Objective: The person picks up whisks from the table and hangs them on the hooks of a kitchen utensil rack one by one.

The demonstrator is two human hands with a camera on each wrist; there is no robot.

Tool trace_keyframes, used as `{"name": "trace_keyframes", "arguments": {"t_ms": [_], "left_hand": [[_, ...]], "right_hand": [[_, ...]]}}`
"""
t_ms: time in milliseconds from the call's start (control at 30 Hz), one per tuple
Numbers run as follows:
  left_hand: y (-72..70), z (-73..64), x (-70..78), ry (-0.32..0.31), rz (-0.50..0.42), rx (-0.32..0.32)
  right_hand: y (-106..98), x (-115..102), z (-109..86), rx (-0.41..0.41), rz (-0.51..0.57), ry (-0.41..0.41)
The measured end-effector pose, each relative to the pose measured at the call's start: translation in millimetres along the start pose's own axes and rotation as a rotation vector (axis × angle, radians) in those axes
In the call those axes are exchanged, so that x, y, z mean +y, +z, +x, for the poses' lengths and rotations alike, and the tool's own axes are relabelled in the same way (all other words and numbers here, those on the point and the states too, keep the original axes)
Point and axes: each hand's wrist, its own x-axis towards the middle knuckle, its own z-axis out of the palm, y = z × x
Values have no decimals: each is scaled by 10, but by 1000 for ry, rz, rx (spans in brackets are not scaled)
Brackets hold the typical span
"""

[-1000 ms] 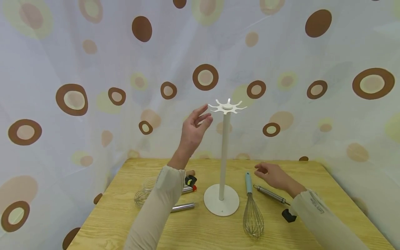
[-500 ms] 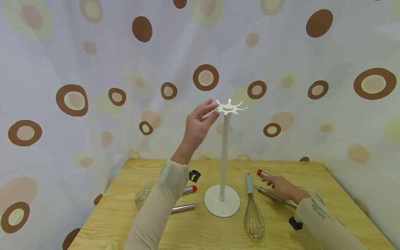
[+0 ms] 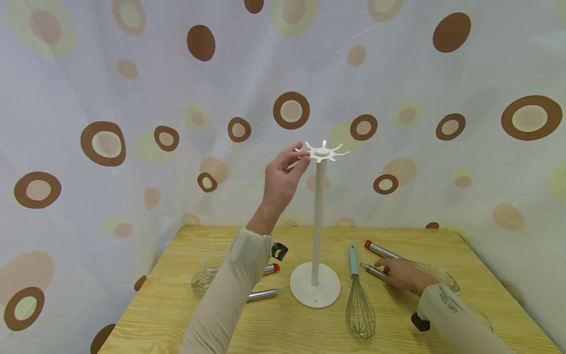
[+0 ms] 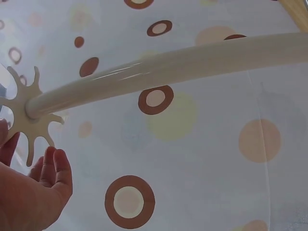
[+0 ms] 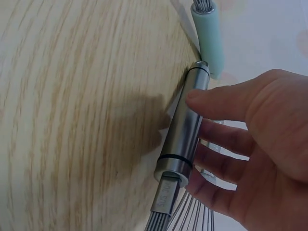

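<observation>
A white stand (image 3: 317, 216) rises from a round base, topped by a ring of curved hooks (image 3: 322, 153). My left hand (image 3: 282, 179) is up at the hooks on the left side, thumb and index finger pinching one of them. The left wrist view has that hand (image 4: 29, 197) beside the hook ring (image 4: 24, 113), the other fingers loosely bent. Low on the right, my right hand (image 3: 402, 275) grips the steel handle of a whisk (image 3: 373, 270). In the right wrist view its thumb lies along the whisk handle (image 5: 185, 125), other fingers behind it; most of the wires are out of view.
A whisk with a pale blue handle (image 3: 354, 260) lies right of the base. Behind my right hand is a red-tipped whisk (image 3: 382, 250). More whisks, one with a steel handle (image 3: 264, 294), lie left of the base, partly under my left sleeve. A spotted curtain (image 3: 247, 59) hangs behind.
My left hand has moved right to the hooks and its fingers have closed in. The right hand has lowered onto the steel whisk handle, uncovering the red-tipped whisk behind.
</observation>
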Motion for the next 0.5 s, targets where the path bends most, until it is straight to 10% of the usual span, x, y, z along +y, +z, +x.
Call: {"name": "trace_keyframes", "arguments": {"t_ms": [500], "left_hand": [[41, -9, -22, 36, 44, 20]], "right_hand": [[27, 50, 12, -67, 10, 19]]}}
